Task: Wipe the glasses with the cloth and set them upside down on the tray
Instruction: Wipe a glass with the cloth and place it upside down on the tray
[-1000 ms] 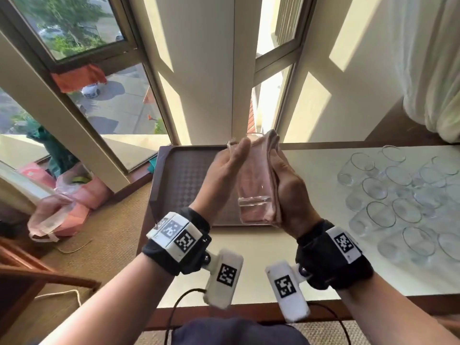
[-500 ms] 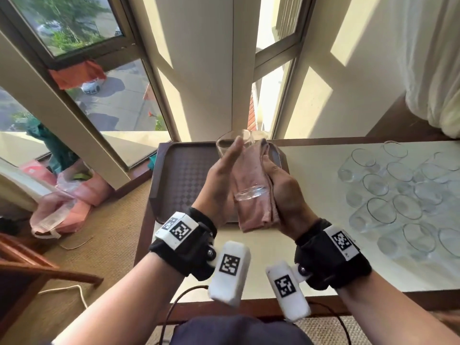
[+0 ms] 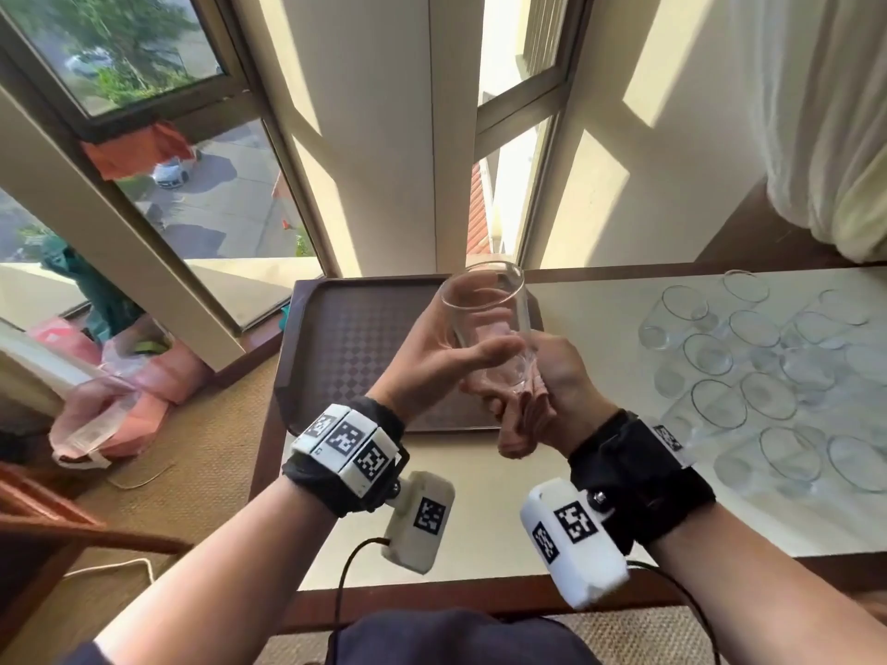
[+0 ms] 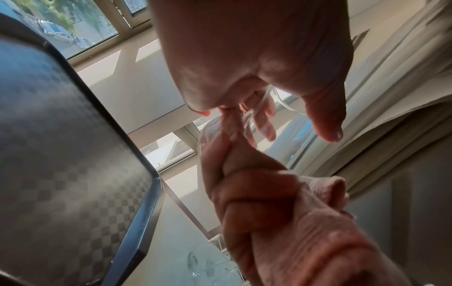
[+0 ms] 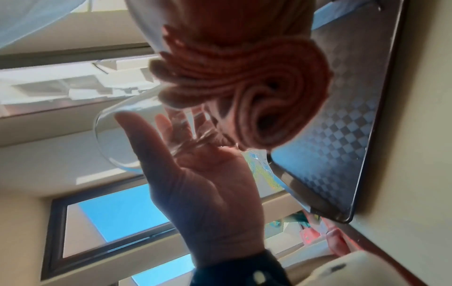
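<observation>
Where the pink cloth [image 3: 521, 419] had wrapped the glass [image 3: 489, 324] a second earlier, it was now bunched in the right hand [image 3: 561, 381] below; the bared glass was held by the left hand [image 3: 432, 362], over the tray [image 3: 345, 338], seemingly wiped

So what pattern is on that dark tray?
The tray has a small checkerboard pattern of dark squares, clearest in the right wrist view.

Cream wall [image 3: 393, 136] barred with sunlight, set between two windows [image 3: 158, 136]. Street and parked car [image 3: 169, 171] beyond the glass. White curtain [image 3: 825, 112] at right. Pale table [image 3: 480, 482] edged in dark wood. Woven tan floor [image 3: 201, 453] below.
</observation>
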Motion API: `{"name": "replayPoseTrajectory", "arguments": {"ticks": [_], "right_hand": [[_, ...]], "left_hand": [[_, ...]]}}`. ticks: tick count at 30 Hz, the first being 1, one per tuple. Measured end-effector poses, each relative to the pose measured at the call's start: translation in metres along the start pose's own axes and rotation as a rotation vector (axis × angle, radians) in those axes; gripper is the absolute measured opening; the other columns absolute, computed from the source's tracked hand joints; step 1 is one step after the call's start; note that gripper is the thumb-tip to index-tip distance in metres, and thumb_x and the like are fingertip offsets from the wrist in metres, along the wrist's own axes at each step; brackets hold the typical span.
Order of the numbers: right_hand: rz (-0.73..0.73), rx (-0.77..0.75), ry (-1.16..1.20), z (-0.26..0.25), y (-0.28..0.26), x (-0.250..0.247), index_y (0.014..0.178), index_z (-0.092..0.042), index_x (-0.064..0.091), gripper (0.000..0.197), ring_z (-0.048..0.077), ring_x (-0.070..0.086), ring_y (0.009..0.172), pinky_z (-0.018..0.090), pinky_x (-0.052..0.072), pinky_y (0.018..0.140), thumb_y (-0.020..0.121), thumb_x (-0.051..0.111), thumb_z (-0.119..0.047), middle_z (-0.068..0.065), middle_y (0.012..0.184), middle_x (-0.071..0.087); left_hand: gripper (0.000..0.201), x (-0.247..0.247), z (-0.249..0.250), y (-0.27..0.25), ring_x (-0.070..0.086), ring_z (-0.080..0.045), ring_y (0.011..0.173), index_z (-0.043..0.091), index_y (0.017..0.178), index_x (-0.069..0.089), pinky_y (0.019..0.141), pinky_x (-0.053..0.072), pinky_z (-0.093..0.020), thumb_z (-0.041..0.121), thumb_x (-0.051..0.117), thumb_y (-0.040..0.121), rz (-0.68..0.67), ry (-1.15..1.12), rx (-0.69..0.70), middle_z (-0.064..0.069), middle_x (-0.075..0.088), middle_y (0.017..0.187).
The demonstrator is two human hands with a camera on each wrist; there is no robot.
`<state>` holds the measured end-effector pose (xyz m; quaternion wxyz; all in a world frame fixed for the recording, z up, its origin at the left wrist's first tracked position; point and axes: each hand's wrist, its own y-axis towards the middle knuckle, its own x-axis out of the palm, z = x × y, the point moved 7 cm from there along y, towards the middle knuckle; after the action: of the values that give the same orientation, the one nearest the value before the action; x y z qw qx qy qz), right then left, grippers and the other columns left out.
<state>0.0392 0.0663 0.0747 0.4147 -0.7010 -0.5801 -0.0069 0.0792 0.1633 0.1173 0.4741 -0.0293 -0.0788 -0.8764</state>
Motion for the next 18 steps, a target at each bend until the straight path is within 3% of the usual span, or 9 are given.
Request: {"name": "replayPoseTrajectory", "arguments": {"ticks": [2,4,6,9,11,15,18], "right_hand": [[0.063,-0.054,-0.057,-0.003,0.000,-0.007,0.114,0.008,0.060,0.037,0.031,0.059,0.044,0.023,0.041,0.033,0.098,0.037,-0.016,0.024,0.073,0.060],[0.115,-0.106,-0.055,-0.006,-0.001,-0.010,0.118,0.006,0.061,0.038,0.031,0.060,0.051,0.025,0.044,0.037,0.100,0.038,-0.017,0.026,0.084,0.062],[0.149,-0.143,-0.042,-0.008,0.001,-0.012,0.108,-0.002,0.067,0.040,0.030,0.062,0.057,0.029,0.047,0.045,0.103,0.034,-0.023,0.023,0.086,0.068],[0.127,-0.138,-0.058,-0.007,0.000,-0.009,0.085,-0.010,0.075,0.051,0.024,0.064,0.051,0.026,0.045,0.040,0.106,0.032,-0.026,0.016,0.077,0.072],[0.088,-0.120,-0.069,-0.007,0.000,-0.007,0.081,-0.009,0.076,0.054,0.020,0.065,0.051,0.024,0.046,0.039,0.108,0.032,-0.025,0.014,0.074,0.071],[0.065,-0.096,-0.095,-0.010,-0.004,-0.008,0.107,-0.003,0.069,0.042,0.019,0.070,0.052,0.023,0.049,0.039,0.109,0.034,-0.026,0.012,0.074,0.074],[0.072,-0.121,-0.031,-0.019,-0.004,-0.014,0.126,-0.001,0.057,0.050,0.025,0.072,0.064,0.024,0.051,0.042,0.109,0.023,-0.033,0.023,0.101,0.071]], "left_hand": [[0.088,0.001,-0.003,0.001,0.065,-0.023,0.117,0.018,0.133,0.048,0.091,0.056,-0.033,0.055,0.086,0.063,0.000,-0.024,-0.023,-0.009,0.059,0.130],[0.089,0.003,-0.003,0.002,0.066,-0.025,0.116,0.019,0.132,0.049,0.089,0.056,-0.033,0.056,0.087,0.061,0.010,-0.037,-0.027,-0.012,0.058,0.130],[0.085,0.006,-0.004,0.003,0.066,-0.023,0.117,0.022,0.130,0.050,0.092,0.055,-0.032,0.058,0.086,0.061,0.019,-0.024,-0.013,-0.010,0.058,0.131],[0.082,0.005,-0.007,0.003,0.066,-0.020,0.116,0.025,0.128,0.051,0.091,0.056,-0.031,0.058,0.085,0.061,0.036,-0.041,-0.012,-0.005,0.061,0.128],[0.084,0.002,-0.008,0.003,0.068,-0.021,0.113,0.024,0.129,0.050,0.086,0.057,-0.030,0.058,0.086,0.060,0.030,-0.043,-0.028,-0.003,0.063,0.125],[0.092,-0.007,-0.005,0.005,0.071,-0.018,0.107,0.014,0.134,0.047,0.082,0.057,-0.027,0.056,0.084,0.061,0.008,0.044,-0.040,-0.004,0.066,0.119],[0.097,-0.021,-0.007,0.004,0.072,-0.016,0.099,0.014,0.133,0.051,0.081,0.058,-0.028,0.067,0.083,0.057,0.069,0.137,-0.062,-0.004,0.069,0.111]]}}
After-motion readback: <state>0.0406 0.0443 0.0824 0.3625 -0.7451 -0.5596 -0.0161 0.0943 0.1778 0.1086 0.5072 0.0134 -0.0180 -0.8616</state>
